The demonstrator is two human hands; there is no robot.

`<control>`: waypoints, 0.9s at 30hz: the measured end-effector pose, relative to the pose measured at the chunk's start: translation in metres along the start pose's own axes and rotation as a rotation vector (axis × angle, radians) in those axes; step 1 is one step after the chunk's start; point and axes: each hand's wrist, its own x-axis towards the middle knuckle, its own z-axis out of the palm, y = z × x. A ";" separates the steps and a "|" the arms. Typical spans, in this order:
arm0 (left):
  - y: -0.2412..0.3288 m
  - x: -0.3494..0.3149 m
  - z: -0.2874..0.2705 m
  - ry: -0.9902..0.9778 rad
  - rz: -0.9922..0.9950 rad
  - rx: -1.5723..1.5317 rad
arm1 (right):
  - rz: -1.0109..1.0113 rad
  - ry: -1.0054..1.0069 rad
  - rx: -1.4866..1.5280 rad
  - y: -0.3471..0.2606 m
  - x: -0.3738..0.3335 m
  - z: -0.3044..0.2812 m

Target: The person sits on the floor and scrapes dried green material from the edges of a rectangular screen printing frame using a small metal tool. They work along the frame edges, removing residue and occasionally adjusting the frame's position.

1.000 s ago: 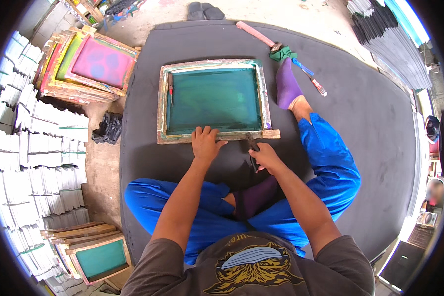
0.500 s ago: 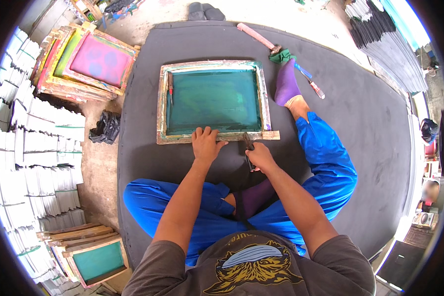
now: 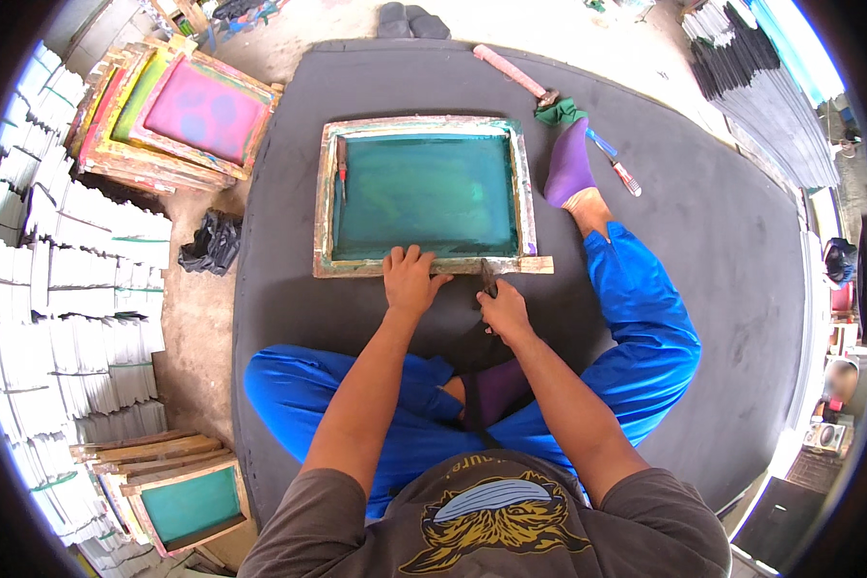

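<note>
A screen printing frame (image 3: 523, 183) with paint-stained wooden rails and green mesh lies flat on the black mat. My left hand (image 3: 410, 279) grips its near rail, fingers over the top and thumb on the outer side. A pair of dark pliers (image 3: 489, 275) is in my right hand (image 3: 504, 310). Its jaws are at the same rail, to the right of my left hand; whether they bite on anything is too small to tell. A slim red-and-dark tool (image 3: 342, 162) lies along the frame's left inner side. At the near right corner a bare wood strip (image 3: 538, 265) sticks out.
Beyond my purple-socked foot (image 3: 570, 164) lie a pink-handled hammer (image 3: 511, 69), a green cloth (image 3: 560, 112) and a blue screwdriver-like tool (image 3: 626, 178). Stacked frames (image 3: 169, 164), a black plastic bag (image 3: 212, 243) and white bundles (image 3: 63, 361) stand left of the mat (image 3: 732, 289).
The pliers have turned slightly and their handles have come closer together in my right hand. My left hand keeps its place on the rail. The whole view has shifted slightly.
</note>
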 end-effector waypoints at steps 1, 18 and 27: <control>-0.001 -0.001 0.000 -0.002 -0.001 -0.001 | 0.018 -0.028 0.036 -0.005 -0.003 0.000; 0.001 0.001 -0.004 -0.074 -0.032 0.048 | 0.195 -0.402 0.576 0.011 0.010 -0.014; 0.000 0.003 -0.005 -0.105 -0.078 0.089 | 0.088 -0.299 0.285 0.002 0.005 -0.017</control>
